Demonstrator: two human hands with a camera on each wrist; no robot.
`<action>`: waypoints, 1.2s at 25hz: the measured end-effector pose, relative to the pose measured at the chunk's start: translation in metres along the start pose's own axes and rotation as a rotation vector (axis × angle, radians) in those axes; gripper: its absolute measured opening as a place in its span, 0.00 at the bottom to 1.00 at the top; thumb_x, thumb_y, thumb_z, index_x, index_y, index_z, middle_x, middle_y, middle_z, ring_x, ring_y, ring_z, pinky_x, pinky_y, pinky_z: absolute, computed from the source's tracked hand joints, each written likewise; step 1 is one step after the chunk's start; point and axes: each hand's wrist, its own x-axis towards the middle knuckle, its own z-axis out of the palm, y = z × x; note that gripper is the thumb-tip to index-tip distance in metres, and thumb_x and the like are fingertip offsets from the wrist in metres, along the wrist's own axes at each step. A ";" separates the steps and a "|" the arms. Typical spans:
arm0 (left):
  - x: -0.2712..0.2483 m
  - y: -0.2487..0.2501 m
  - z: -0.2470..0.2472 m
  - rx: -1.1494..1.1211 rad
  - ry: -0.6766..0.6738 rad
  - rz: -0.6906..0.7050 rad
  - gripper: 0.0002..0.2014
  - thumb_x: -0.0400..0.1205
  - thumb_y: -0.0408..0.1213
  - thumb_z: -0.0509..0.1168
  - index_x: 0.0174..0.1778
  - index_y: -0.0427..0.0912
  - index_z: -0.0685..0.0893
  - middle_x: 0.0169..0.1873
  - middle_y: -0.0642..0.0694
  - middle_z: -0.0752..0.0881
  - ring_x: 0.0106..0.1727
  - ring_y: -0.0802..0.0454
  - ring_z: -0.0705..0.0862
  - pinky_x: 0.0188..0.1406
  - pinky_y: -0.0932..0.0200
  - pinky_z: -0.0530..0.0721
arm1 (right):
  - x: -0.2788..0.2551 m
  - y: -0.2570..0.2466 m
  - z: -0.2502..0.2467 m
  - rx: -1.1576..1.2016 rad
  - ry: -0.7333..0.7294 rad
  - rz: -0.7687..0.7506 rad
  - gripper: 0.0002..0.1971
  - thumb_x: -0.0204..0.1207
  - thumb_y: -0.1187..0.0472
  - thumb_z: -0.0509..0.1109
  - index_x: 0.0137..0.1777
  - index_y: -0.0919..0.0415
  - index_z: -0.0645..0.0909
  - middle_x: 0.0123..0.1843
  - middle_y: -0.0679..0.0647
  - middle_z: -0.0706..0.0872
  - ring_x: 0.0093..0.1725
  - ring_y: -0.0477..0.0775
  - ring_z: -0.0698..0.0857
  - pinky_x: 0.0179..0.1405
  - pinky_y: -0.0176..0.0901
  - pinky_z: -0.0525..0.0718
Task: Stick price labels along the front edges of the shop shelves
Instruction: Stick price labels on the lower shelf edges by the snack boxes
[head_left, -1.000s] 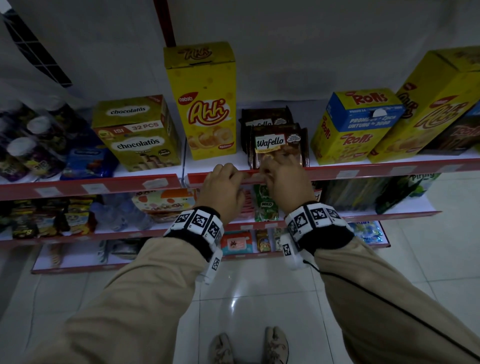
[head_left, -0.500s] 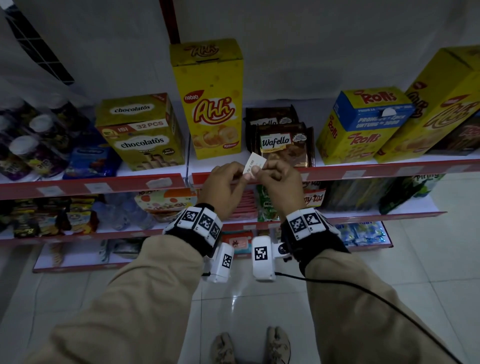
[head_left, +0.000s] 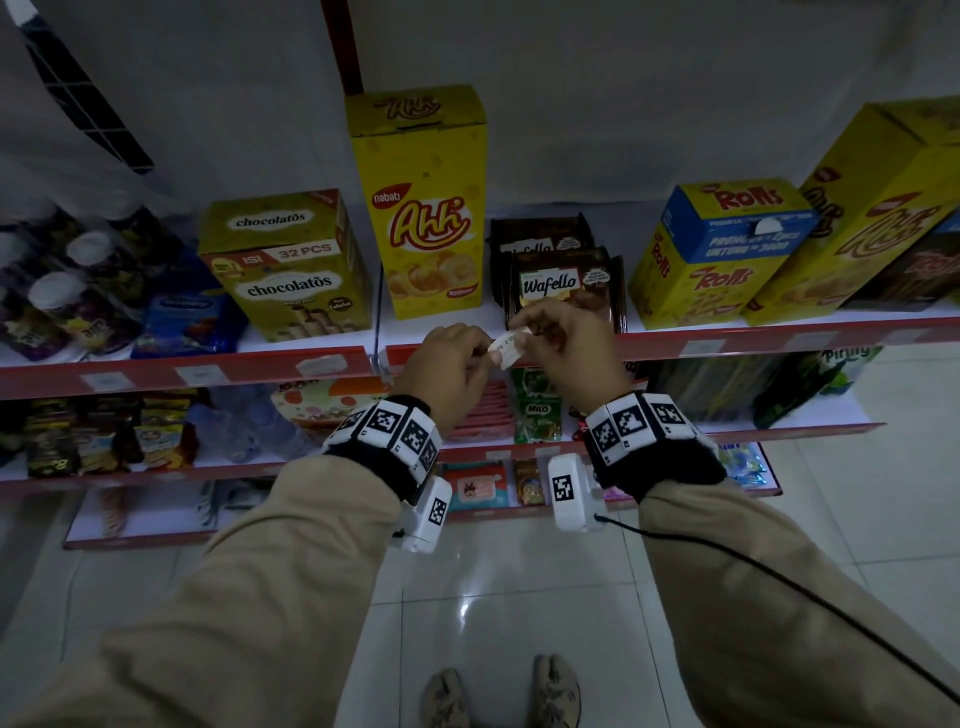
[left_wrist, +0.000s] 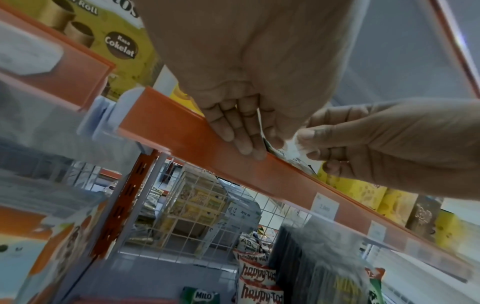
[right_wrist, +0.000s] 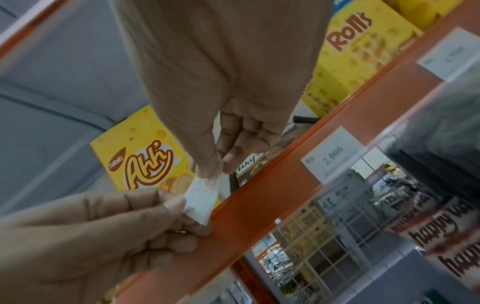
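A small white price label hangs just in front of the top shelf's red front strip, below the Wafello pack. My left hand pinches its left end and my right hand pinches its right end. In the right wrist view the label is stretched between my right hand's fingertips and the left hand's thumb, just off the strip. In the left wrist view the left hand's fingers lie against the strip.
White labels sit on the strip to the right, one reading 2.000. More labels sit on the left section. Chocolatos, Ahh and Rolls boxes stand on the top shelf. Lower shelves hold snack packs.
A second ago both hands were pressed low on the red strip with no label showing. They have since lifted off it, and the white label is now stretched between them.
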 end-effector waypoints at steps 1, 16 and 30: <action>-0.001 0.001 0.001 -0.028 0.028 -0.012 0.12 0.85 0.41 0.62 0.55 0.37 0.82 0.49 0.40 0.83 0.53 0.42 0.78 0.51 0.47 0.76 | 0.000 0.001 0.001 0.015 0.016 0.013 0.06 0.75 0.69 0.71 0.48 0.59 0.85 0.42 0.52 0.88 0.42 0.46 0.85 0.44 0.40 0.85; -0.015 -0.016 -0.017 0.103 0.028 -0.044 0.07 0.84 0.41 0.62 0.51 0.43 0.82 0.49 0.45 0.83 0.56 0.46 0.77 0.49 0.52 0.77 | 0.007 -0.006 0.003 -0.038 0.103 0.024 0.03 0.76 0.67 0.71 0.45 0.59 0.85 0.42 0.51 0.87 0.42 0.48 0.84 0.45 0.42 0.84; -0.035 -0.033 -0.019 0.152 0.071 -0.035 0.15 0.82 0.38 0.65 0.64 0.40 0.80 0.55 0.40 0.78 0.59 0.41 0.74 0.59 0.49 0.74 | -0.003 -0.013 0.053 -0.425 -0.008 -0.179 0.04 0.76 0.65 0.70 0.49 0.62 0.85 0.48 0.60 0.84 0.53 0.63 0.79 0.49 0.49 0.75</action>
